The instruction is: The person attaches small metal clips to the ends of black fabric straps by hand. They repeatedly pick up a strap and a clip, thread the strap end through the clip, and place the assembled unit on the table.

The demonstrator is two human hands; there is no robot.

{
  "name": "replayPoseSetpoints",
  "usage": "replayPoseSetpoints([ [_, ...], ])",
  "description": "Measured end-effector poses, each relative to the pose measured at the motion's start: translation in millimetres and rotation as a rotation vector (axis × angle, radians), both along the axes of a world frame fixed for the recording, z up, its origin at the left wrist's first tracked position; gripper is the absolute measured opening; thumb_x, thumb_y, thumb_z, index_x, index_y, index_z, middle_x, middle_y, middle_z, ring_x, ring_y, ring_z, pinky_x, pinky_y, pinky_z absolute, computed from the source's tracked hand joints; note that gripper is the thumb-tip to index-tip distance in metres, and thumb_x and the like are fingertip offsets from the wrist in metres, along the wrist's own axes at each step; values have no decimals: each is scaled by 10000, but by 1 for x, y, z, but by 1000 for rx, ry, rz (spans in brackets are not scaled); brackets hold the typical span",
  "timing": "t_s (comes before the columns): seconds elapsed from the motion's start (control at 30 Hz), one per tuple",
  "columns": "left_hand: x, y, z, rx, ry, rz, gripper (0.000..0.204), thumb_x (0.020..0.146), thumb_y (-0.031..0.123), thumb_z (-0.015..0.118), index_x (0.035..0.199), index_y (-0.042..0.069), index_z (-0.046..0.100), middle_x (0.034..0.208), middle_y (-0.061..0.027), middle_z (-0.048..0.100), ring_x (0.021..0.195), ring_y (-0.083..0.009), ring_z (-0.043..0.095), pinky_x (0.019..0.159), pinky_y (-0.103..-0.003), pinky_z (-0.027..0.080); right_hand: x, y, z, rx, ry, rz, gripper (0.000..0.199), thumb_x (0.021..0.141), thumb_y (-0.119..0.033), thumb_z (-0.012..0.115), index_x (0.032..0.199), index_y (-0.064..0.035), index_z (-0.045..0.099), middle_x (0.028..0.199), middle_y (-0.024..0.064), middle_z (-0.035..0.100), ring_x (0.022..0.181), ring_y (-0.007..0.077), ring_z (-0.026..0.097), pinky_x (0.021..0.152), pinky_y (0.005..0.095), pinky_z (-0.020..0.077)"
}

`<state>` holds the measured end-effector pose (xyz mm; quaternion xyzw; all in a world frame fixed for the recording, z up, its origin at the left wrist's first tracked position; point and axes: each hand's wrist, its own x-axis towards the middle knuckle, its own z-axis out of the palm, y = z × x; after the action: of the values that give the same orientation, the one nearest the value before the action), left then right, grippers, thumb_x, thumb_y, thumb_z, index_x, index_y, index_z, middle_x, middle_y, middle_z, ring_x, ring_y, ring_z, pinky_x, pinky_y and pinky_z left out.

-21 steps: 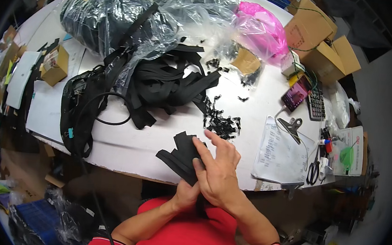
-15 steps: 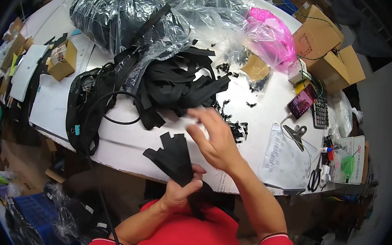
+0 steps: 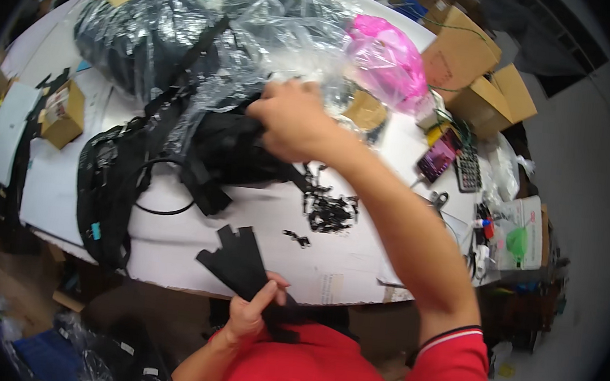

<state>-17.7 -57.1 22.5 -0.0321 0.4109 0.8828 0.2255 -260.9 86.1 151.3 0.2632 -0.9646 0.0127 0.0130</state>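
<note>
My left hand [image 3: 249, 315], near the table's front edge, is closed round a fanned bunch of flat black straps [image 3: 238, 255]. Their free ends point away from me over the white tabletop. Stretched out over the far side of a heap of black straps [image 3: 240, 148] is my right hand [image 3: 293, 120]. Its fingers are bent downward and blurred, so whether they grip a strap does not show. Small black plastic parts [image 3: 331, 211] lie scattered just to the right of the heap, below my right forearm.
Clear plastic bags of black material [image 3: 148, 39] and a pink bag [image 3: 389, 60] stand at the back. Open cardboard boxes [image 3: 483, 97], a phone [image 3: 437, 158] and a calculator [image 3: 468, 172] are on the right. A black cable [image 3: 162, 211] loops near the heap's left side.
My right hand has moved forward from near the held straps to above the heap. The left hand keeps hold of its bunch. The whole view has shifted a little.
</note>
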Motion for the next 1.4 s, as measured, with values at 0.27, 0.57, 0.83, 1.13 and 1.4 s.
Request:
replayPoseSetpoints([
  [0.27, -13, 10, -4, 479, -83, -86, 263, 1066, 222, 414, 1100, 23, 582, 919, -75, 641, 771, -148, 550, 972, -407, 437, 17, 43, 116, -366, -240, -106, 159, 857, -143, 547, 875, -4, 622, 683, 141, 667, 676, 303, 666, 664, 422, 504],
  [0.57, -54, 47, 8, 723, -310, 84, 642, 951, 584, 529, 1360, 95, 458, 1231, -48, 565, 643, -70, 408, 756, -262, 436, 215, 70, 48, -586, -476, -443, 223, 759, -38, 610, 962, -3, 525, 639, 224, 568, 646, 462, 599, 578, 466, 466],
  [0.83, -48, 45, 19, 284, -399, 172, 339, 1035, 338, 505, 1179, 37, 563, 841, -45, 612, 816, -171, 578, 886, -342, 483, 310, 111, -7, -1392, -848, -888, 61, 902, -13, 592, 947, 27, 605, 645, 31, 577, 540, 101, 553, 557, 284, 503],
  [1.13, -5, 5, 5, 251, -262, -209, 343, 1069, 361, 382, 923, 86, 524, 611, 11, 380, 520, -115, 424, 690, -381, 532, 291, 136, 9, -1800, -740, -760, 301, 901, -185, 685, 1056, 35, 548, 676, 24, 504, 497, 71, 409, 448, 233, 374],
  [1.4, 18, 42, 3, 538, -80, -175, 755, 911, 484, 669, 1431, 6, 402, 858, -12, 519, 702, -83, 458, 693, -276, 447, 289, 49, -18, -1620, -984, -740, 215, 1048, -181, 456, 1123, -10, 560, 743, 10, 532, 573, 73, 470, 539, 229, 434],
])
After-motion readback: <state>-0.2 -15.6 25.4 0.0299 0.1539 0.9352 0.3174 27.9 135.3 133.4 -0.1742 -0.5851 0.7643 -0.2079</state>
